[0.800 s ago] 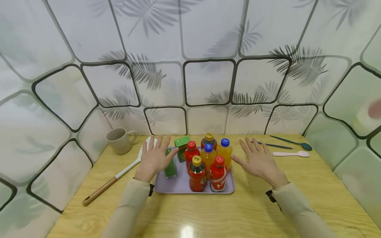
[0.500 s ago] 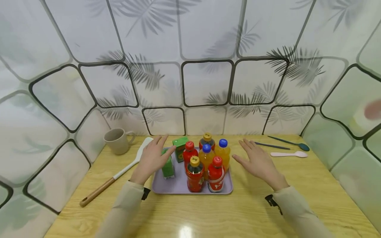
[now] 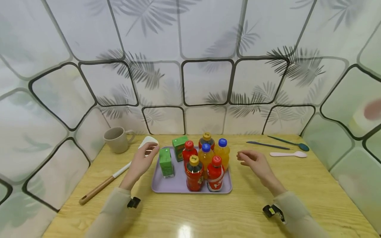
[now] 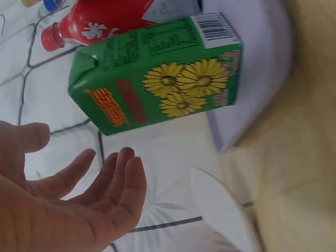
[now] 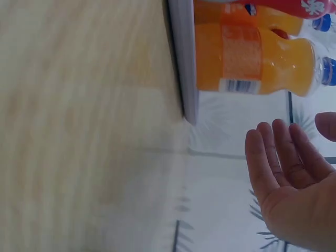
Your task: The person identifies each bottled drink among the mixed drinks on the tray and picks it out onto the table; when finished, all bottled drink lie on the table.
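Note:
My left hand (image 3: pixel 142 162) hovers just left of a lilac tray (image 3: pixel 178 185), fingers loosely bent and holding nothing. Nearest to it stands a green drink carton (image 3: pixel 166 163); the left wrist view shows the carton's yellow flowers beyond the fingertips, with a gap between. Right of the tray, my right hand (image 3: pixel 258 165) is also in the air with gently curved, empty fingers. An orange drink bottle (image 5: pixel 231 58) with a blue cap stands closest to it. Upright on the tray are a second green carton (image 3: pixel 179 150), red-capped bottles (image 3: pixel 216 173) and gold-capped dark drink bottles (image 3: pixel 194 177).
A beige mug (image 3: pixel 117 142) stands at the back left. In front of it lies a white-headed utensil with a wooden handle (image 3: pixel 98 189), partly behind my left hand. At the back right lie a dark teal spoon (image 3: pixel 303 147), a dark stick (image 3: pixel 268 145) and a pale pink spoon (image 3: pixel 287 154).
My left hand has drawn left off the carton it overlapped. My right hand has turned and dropped slightly. The spread fingers of both hands have curved inward. The things on the tray stay put.

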Tool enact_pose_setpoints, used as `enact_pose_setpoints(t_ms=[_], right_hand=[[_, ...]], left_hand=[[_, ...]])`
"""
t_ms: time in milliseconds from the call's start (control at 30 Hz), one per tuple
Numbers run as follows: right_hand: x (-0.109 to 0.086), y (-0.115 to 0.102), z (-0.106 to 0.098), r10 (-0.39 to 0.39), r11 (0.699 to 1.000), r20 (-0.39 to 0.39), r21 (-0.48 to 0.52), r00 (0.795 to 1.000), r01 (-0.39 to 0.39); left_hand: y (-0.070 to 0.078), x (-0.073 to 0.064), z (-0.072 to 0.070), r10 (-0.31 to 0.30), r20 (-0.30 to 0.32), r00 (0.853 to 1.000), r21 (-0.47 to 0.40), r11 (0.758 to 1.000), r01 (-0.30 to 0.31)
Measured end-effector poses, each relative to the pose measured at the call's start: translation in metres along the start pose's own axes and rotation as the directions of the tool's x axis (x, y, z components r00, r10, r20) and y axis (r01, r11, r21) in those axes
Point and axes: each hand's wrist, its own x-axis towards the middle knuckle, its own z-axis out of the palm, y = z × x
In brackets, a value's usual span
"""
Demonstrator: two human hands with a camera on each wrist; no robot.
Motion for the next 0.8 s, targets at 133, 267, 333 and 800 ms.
enact_pose_setpoints(t_ms=[133, 267, 333, 800], right_hand=[[0.002, 0.002, 0.003, 0.080, 0.985, 0.059, 0.147, 0.995, -0.088], [0.008, 0.003, 0.007, 0.114, 0.972, 0.122, 0.193, 0.986, -0.136], [0.011, 0.003, 0.010, 0.107, 0.973, 0.151, 0.190, 0.983, -0.135], [0.021, -0.003, 0.019, -0.030, 0.995, 0.179, 0.098, 0.983, 0.012]], left_hand=[[-0.014, -0.001, -0.006, -0.107, 0.088, 0.990, -0.095, 0.989, 0.115], [-0.028, -0.001, -0.013, -0.171, 0.188, 0.967, -0.171, 0.964, 0.204], [-0.035, 0.000, -0.017, -0.186, 0.237, 0.954, -0.191, 0.954, 0.233], [-0.065, -0.007, -0.016, -0.198, 0.432, 0.880, -0.252, 0.910, 0.329]])
